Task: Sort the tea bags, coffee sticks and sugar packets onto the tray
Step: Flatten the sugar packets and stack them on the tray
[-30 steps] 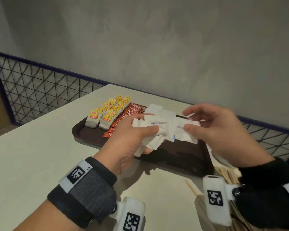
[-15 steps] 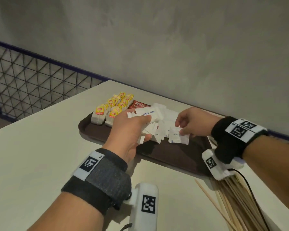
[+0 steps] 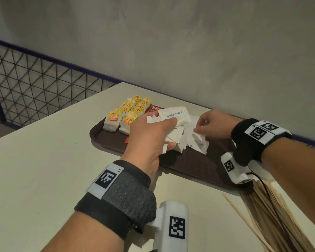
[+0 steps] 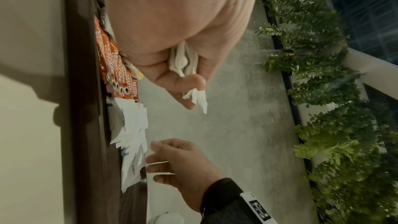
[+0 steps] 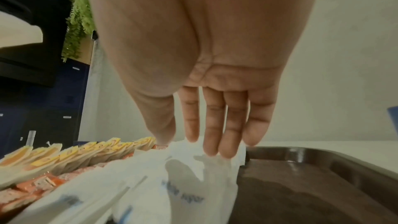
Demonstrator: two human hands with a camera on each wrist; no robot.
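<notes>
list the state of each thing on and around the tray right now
left hand: gripping a bunch of sugar packets above the tray
right hand: fingers on sugar packets lying on the tray
tea bags: upright in rows
coffee sticks: laid flat together
tray: near part bare

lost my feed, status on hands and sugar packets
Left hand grips sugar packet bundle above tray. Right hand fingers touching laid packets. Nothing blocking.
</notes>
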